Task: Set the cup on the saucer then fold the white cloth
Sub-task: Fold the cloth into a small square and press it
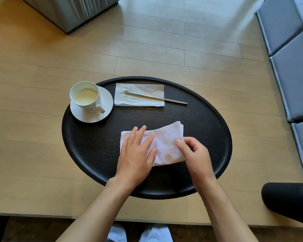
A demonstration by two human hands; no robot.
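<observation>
A white cup [85, 96] holding pale liquid stands on a white saucer [106, 102] at the left rim of a round black table [98, 147]. The white cloth [166, 142] lies folded in the middle of the table. My left hand [136, 158] lies flat on the cloth's left part, fingers spread. My right hand [193, 154] pinches the cloth's right edge between thumb and fingers, and the far right corner of the cloth is lifted a little.
A paper napkin [138, 100] with a metal spoon [157, 98] across it lies at the table's far side. Grey cushions [290, 67] line the right, a grey block [72, 13] stands far left, and a black object [285, 203] sits near right.
</observation>
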